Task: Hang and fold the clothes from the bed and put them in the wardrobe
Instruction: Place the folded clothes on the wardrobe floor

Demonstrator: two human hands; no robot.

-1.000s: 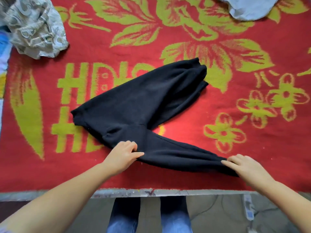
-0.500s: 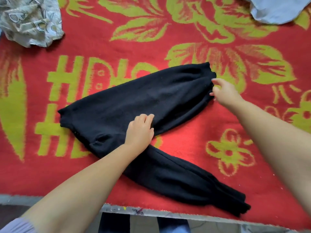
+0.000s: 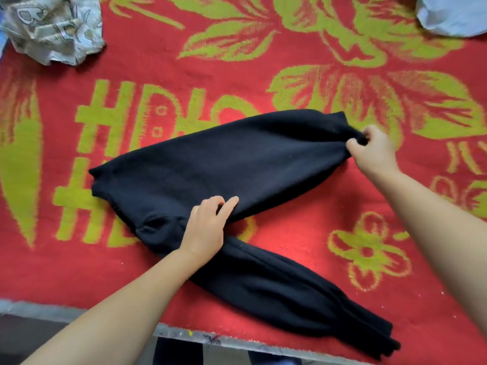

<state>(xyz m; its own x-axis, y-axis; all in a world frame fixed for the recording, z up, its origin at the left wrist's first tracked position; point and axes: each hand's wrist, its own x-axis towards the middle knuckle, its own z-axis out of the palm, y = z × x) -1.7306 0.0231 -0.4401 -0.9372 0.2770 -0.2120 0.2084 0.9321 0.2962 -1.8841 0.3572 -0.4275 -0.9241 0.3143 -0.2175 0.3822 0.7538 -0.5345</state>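
A red blanket (image 3: 290, 61) with yellow-green flower and letter patterns covers the whole surface.

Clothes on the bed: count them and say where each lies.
3. Black trousers mid-bed under both hands; patterned cloth crumpled at far left; pale garment at far right, cut off by the frame. More may lie out of view.
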